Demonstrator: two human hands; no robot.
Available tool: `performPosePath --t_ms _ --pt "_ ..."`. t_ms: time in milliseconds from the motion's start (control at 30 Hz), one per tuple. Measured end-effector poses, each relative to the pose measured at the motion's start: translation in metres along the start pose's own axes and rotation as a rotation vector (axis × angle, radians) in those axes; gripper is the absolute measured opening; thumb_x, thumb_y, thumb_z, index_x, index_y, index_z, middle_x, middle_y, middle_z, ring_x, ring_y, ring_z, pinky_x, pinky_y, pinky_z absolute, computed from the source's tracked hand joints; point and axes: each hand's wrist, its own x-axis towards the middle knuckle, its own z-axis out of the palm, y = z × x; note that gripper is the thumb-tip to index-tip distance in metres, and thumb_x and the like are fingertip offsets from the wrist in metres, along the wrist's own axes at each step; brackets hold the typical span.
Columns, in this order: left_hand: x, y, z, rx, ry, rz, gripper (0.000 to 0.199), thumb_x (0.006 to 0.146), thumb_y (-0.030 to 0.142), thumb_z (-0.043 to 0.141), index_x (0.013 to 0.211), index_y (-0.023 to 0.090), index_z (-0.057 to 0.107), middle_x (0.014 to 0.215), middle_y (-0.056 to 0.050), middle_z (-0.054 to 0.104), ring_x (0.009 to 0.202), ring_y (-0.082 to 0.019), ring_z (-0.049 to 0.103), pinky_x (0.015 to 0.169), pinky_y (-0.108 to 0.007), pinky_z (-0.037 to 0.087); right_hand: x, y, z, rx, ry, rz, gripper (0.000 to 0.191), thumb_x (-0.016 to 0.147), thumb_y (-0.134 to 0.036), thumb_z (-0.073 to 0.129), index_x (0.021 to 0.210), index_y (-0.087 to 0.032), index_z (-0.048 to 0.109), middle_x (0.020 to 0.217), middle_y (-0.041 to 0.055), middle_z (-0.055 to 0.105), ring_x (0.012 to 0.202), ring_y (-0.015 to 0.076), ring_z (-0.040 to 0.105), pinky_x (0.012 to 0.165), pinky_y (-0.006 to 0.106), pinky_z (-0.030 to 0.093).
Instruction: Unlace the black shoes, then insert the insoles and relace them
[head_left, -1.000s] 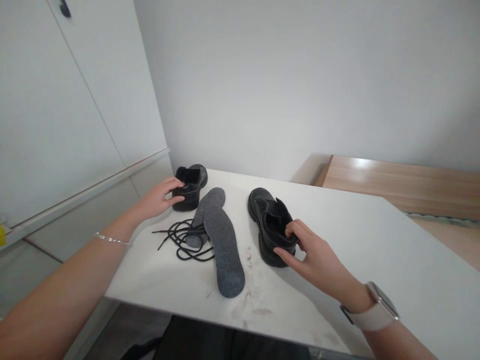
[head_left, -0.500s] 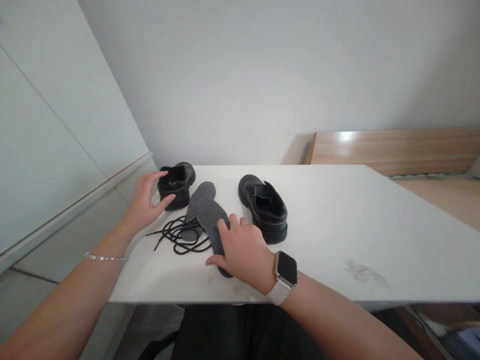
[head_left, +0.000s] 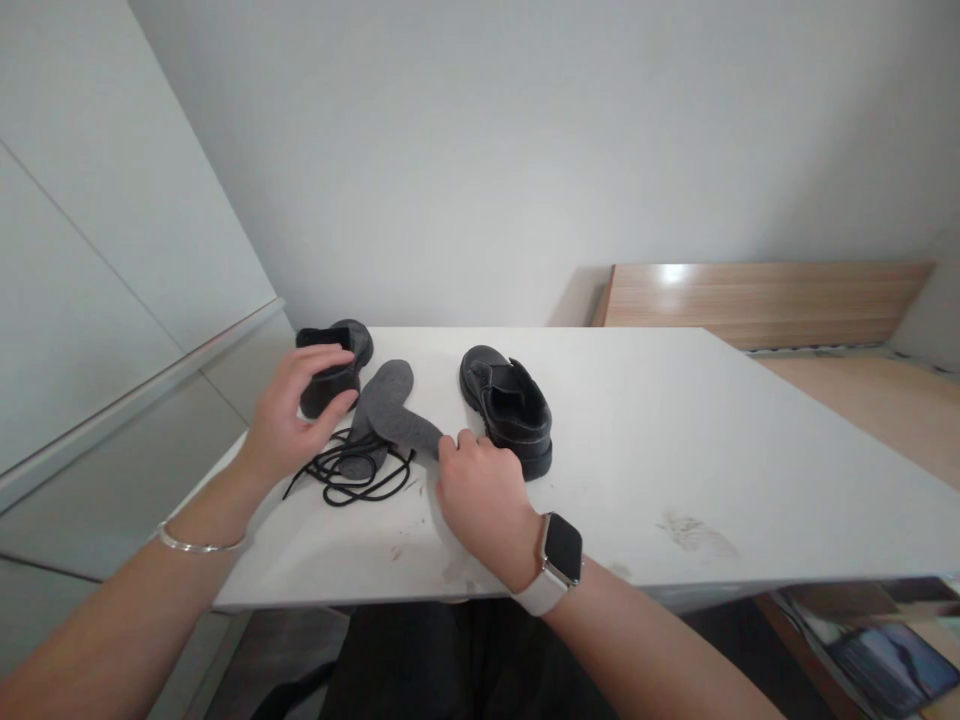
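My right hand [head_left: 484, 490] is closed on one end of a grey insole [head_left: 409, 428], which slants up leftward and overlaps a second grey insole [head_left: 390, 382] lying on the table. Fingers apart, my left hand [head_left: 296, 410] is in front of a black shoe [head_left: 352, 345] at the table's far left and hides part of it; whether they touch I cannot tell. Black shoelaces [head_left: 352, 475] lie in a loose tangle over the lower end of the second insole. Another black shoe [head_left: 510, 405], without laces, stands just beyond my right hand.
The white table [head_left: 622, 430] has brownish smudges [head_left: 697, 532] on its right part and specks near the front edge. A white cabinet [head_left: 112, 390] borders it on the left, a wall [head_left: 480, 160] behind. At the right back stands a wooden board [head_left: 750, 300].
My right hand has closed around the near end of the top insole and swung that end up and away from the table edge. My left hand stays open by the left shoe.
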Motion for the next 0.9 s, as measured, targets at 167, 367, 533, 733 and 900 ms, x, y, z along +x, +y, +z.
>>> performPosePath --t_ms 167,367,533,733,900 --pt "-0.004 0.061 0.018 -0.184 -0.085 -0.099 0.049 0.093 0.037 0.060 0.138 0.025 0.046 0.139 -0.011 0.049 0.135 -0.030 0.044 0.117 -0.053 0.034 -0.025 0.011 -0.016 0.080 0.322 0.059 0.010 0.094 -0.015 0.045 0.088 -0.019 0.052 0.088 0.0071 0.060 0.081 0.0230 0.062 0.055 0.029 0.043" --pt "-0.009 0.125 0.030 -1.003 0.387 -0.624 0.091 0.070 0.056 0.083 0.145 0.048 0.033 0.155 -0.004 0.035 0.144 -0.035 0.036 0.114 -0.057 0.039 -0.061 0.015 -0.023 0.275 0.609 -0.030 0.010 0.094 -0.013 0.048 0.087 -0.020 0.052 0.101 0.0064 0.064 0.087 0.0207 0.059 0.068 0.033 0.047" --pt "-0.002 0.163 0.024 -1.425 0.299 -0.899 0.078 0.065 0.057 0.086 0.133 0.039 0.053 0.115 -0.006 0.066 0.100 -0.029 0.069 0.084 -0.050 0.063 -0.077 0.013 -0.014 0.305 0.543 -0.348 0.015 0.093 -0.010 0.051 0.104 -0.016 0.058 0.124 0.0123 0.059 0.106 0.0261 0.055 0.091 0.043 0.048" --pt "0.006 0.170 0.018 -1.525 0.329 -0.826 0.053 0.070 0.038 0.087 0.118 0.027 0.066 0.085 0.002 0.060 0.065 -0.010 0.060 0.067 -0.030 0.065 -0.092 0.021 -0.005 0.772 0.328 -0.214 0.027 0.084 -0.012 0.066 0.105 -0.020 0.052 0.140 0.0123 0.045 0.122 0.0227 0.053 0.097 0.032 0.051" --pt "0.010 0.167 0.013 -1.528 0.337 -0.728 0.045 0.075 0.036 0.084 0.114 0.025 0.067 0.080 0.004 0.059 0.057 -0.008 0.057 0.058 -0.025 0.063 -0.109 0.036 -0.005 0.951 0.253 -0.226 0.013 0.091 -0.014 0.061 0.090 -0.023 0.052 0.107 0.0029 0.060 0.093 0.0142 0.062 0.079 0.025 0.052"
